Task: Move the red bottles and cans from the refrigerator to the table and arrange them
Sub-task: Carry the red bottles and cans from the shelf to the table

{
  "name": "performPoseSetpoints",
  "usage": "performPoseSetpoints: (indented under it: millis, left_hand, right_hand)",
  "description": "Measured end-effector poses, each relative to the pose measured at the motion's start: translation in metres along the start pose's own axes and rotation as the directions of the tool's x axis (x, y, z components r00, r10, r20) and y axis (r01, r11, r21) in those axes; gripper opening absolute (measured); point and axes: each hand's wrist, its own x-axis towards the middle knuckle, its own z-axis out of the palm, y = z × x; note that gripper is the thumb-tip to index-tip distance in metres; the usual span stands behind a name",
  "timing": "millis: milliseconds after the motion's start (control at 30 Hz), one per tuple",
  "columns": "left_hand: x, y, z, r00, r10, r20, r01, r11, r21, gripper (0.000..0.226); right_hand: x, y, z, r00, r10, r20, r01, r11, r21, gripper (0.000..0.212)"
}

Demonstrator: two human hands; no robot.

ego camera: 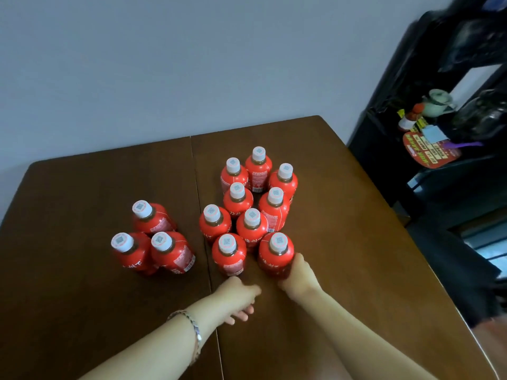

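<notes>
Several red bottles with white caps stand upright on the brown table (pixel 82 297). A tight cluster of several sits right of the table's seam, and three more (pixel 153 237) stand apart on the left. My right hand (pixel 297 278) grips the base of the nearest right bottle (pixel 275 255) in the cluster. My left hand (pixel 236 298), with a bracelet on the wrist, hovers just below the neighbouring front bottle (pixel 229 255), its fingers curled loosely and holding nothing. No cans are in view.
A dark shelf unit (pixel 439 119) stands to the right of the table, with a teapot (pixel 437 101), a small jar and a red fan-shaped card on it. A plain wall runs behind the table. The table's right edge slants close to the shelf.
</notes>
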Motion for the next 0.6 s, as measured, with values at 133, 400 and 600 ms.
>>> performPoseSetpoints:
  millis: [133,400,600]
  left_hand:
    - [-0.026,0.034,0.007,0.952,0.294,-0.086,-0.264,0.93,0.254,0.023]
    - [-0.115,0.127,0.099,0.79,0.603,0.115,-0.513,0.545,0.663,0.017]
    - [-0.203,0.159,0.236,0.613,0.667,0.425,-0.723,0.255,0.642,0.018]
  right_hand:
    - [-0.02,0.01,-0.04,0.998,0.024,0.065,-0.015,0.989,-0.147,0.039]
    - [-0.126,0.105,-0.159,0.968,0.229,-0.104,-0.245,0.954,-0.173,0.01]
    - [-0.248,0.209,-0.224,0.89,0.32,-0.324,-0.367,0.925,-0.094,0.028]
